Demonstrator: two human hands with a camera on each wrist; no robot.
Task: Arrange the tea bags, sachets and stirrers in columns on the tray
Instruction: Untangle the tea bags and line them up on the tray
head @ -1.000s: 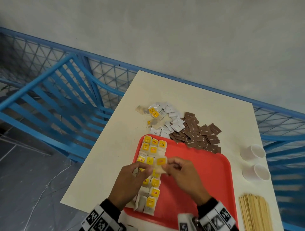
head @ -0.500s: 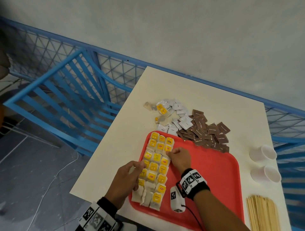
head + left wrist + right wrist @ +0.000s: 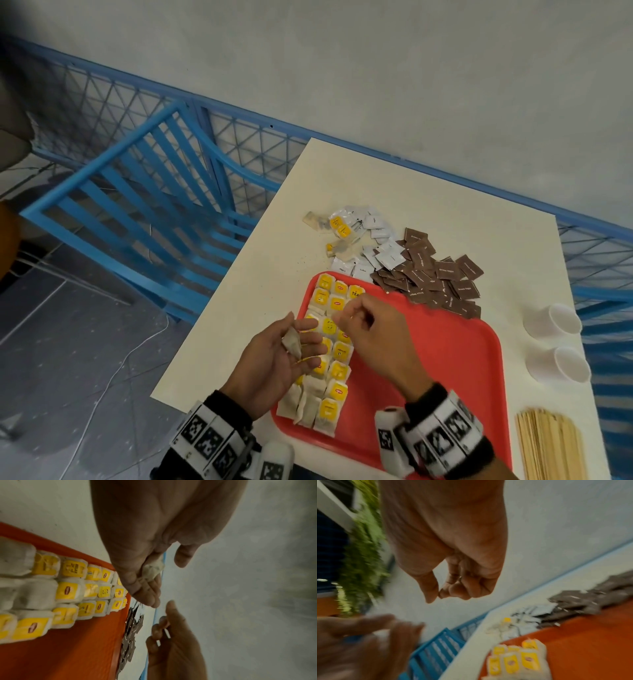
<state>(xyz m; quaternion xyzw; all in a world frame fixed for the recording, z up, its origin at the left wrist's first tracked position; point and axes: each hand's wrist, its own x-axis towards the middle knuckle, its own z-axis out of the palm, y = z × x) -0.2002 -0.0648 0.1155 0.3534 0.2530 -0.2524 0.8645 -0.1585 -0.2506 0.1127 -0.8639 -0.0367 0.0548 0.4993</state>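
Surface (image 3: 270, 260): cream, rectangular, backed by a blue mesh railing (image 3: 239, 137) along its far and left edges; red tray (image 3: 445, 370) set at the near edge; tea bags (image 3: 337, 356) laid on the tray's left part in three columns, yellow tags mostly up; brown sachets (image 3: 435, 274) heaped on the surface just beyond the tray's far edge; white sachets (image 3: 380, 246) heaped to their left, with a few loose tea bags (image 3: 337, 233) mixed in toward the left edge; wooden stirrers (image 3: 548, 445) bundled at the near right corner; two white cups (image 3: 555, 322) lying on their sides near the right edge; left hand (image 3: 274, 356) held palm up over the tray's left rim, fingers loosely extended, one untagged tea bag (image 3: 292, 343) pinched against the fingers by the thumb; right hand (image 3: 373, 335) held above the columns, fingers curled, thumb and forefinger tips pressed together; whether anything is held between them cannot be told.
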